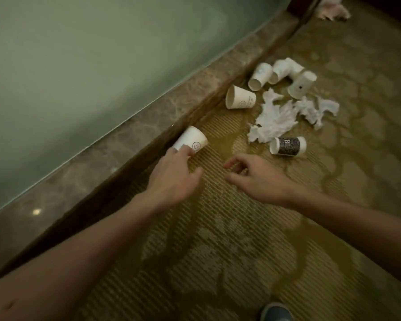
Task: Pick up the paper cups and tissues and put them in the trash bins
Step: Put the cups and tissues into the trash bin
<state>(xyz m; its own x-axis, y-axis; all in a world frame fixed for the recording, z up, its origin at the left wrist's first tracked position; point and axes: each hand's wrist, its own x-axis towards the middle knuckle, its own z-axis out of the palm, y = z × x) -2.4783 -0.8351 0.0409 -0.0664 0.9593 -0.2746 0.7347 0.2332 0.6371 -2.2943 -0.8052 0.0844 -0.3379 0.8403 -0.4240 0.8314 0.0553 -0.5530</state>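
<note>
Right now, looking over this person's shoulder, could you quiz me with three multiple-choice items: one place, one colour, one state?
1. Where does the smiley cup lie? A in a bin; B on the carpet beside the stone skirting; C on a table.
2. The band round the cup beside the tissues is: A red; B green; C dark.
3. The right hand is: A holding nothing; B gripping a cup; C gripping tissue.
Key: B, it lies at the skirting's foot; C, a dark patterned wrap; A, its fingers curl loosely above carpet.
</note>
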